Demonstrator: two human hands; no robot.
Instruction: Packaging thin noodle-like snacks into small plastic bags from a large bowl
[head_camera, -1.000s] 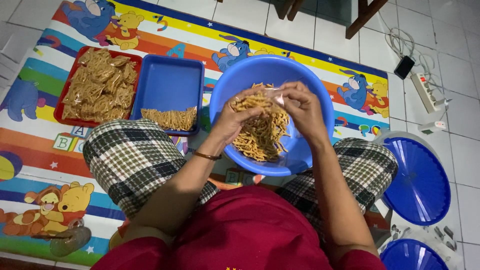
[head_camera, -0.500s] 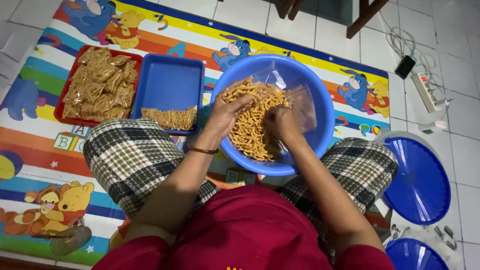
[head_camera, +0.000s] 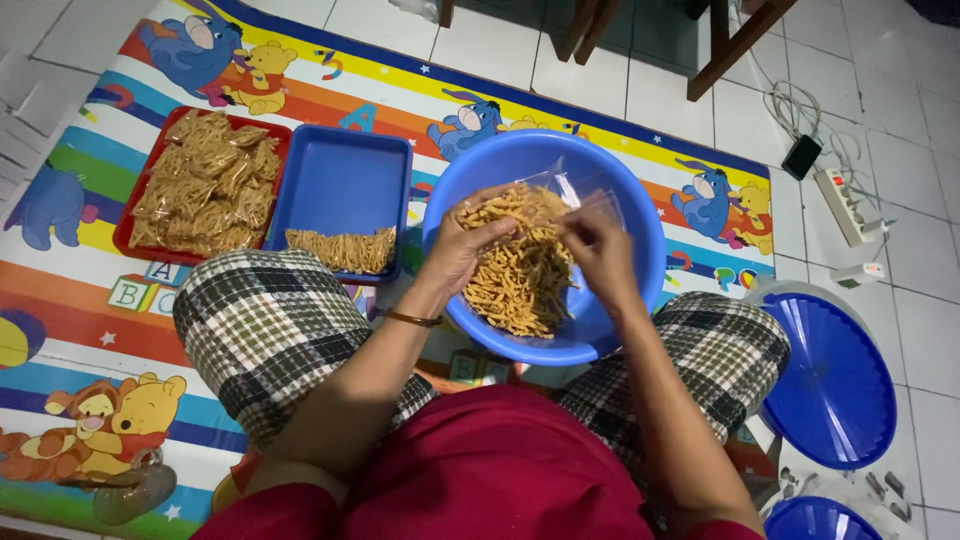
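Over the blue basin, head view: left hand cupped around a clump of fried snack sticks; right hand pinches a clear plastic bag. Blue tray lies beside the basin

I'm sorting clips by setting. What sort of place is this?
Probably a home floor used for packing snacks: a cartoon play mat laid over white floor tiles, a blue basin of fried snack sticks, and a power strip by wooden chair legs.
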